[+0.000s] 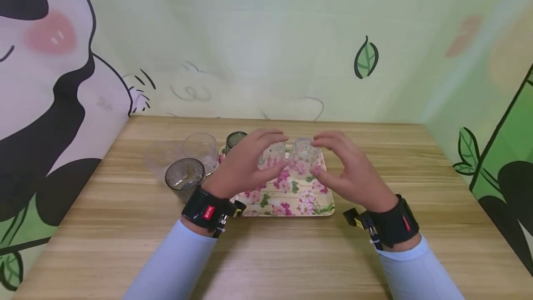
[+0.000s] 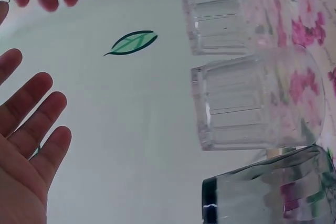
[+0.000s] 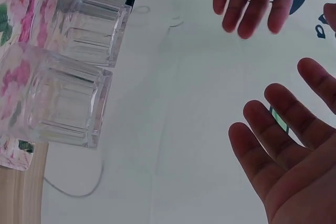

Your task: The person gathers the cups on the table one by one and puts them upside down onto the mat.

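Note:
Both hands hover over a floral tray (image 1: 300, 200), fingers spread and relaxed, holding nothing. My left hand (image 1: 250, 163) is above the tray's left half and partly covers a smoky grey glass (image 1: 236, 139). My right hand (image 1: 351, 170) is at the tray's right side, its thumb and fingertips close to a clear glass (image 1: 303, 154). Left of that glass stands another clear glass (image 1: 272, 154), near the left fingertips. In the left wrist view, the grey glass (image 2: 247, 192) and both clear ones form a row, thick bases up and rims on the tray.
Left of the tray, on the wooden table (image 1: 283, 258), stand a smoky grey tumbler (image 1: 183, 177) with its mouth up, a clear glass (image 1: 200, 145) behind it, and a faint clear glass (image 1: 160, 154) farther left. A printed wall cloth (image 1: 266, 59) rises behind the table.

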`<control>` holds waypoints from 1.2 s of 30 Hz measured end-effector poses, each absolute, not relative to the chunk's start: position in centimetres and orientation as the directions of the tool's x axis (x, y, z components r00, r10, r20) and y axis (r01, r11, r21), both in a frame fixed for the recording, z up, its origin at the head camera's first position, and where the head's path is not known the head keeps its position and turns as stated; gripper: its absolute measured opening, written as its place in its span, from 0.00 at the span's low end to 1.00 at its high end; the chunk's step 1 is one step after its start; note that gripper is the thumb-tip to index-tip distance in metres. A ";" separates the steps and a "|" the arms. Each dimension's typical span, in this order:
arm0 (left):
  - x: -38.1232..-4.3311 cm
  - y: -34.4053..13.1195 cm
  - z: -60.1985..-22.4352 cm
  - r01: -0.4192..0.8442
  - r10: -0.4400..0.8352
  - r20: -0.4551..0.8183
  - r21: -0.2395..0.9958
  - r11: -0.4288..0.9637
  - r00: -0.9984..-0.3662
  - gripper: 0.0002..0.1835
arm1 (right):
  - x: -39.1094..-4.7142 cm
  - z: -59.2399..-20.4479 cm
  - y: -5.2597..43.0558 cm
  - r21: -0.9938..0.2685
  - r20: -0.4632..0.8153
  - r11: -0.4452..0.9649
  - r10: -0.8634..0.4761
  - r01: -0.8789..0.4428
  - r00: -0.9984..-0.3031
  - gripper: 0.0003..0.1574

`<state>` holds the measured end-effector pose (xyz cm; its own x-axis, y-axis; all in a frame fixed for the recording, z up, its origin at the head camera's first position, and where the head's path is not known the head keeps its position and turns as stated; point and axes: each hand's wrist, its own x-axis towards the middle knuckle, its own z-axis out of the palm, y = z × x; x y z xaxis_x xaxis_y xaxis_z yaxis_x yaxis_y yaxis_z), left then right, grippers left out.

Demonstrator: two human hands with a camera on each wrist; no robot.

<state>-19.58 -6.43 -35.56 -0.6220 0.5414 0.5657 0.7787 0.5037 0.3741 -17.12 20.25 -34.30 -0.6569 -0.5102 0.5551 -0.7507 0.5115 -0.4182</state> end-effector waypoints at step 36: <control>-17.5 -7.8 -34.0 0.829 0.523 0.651 0.351 0.436 -0.550 0.28 | -16.3 -34.2 19.6 -0.397 0.520 0.522 -0.550 -0.755 -0.654 0.38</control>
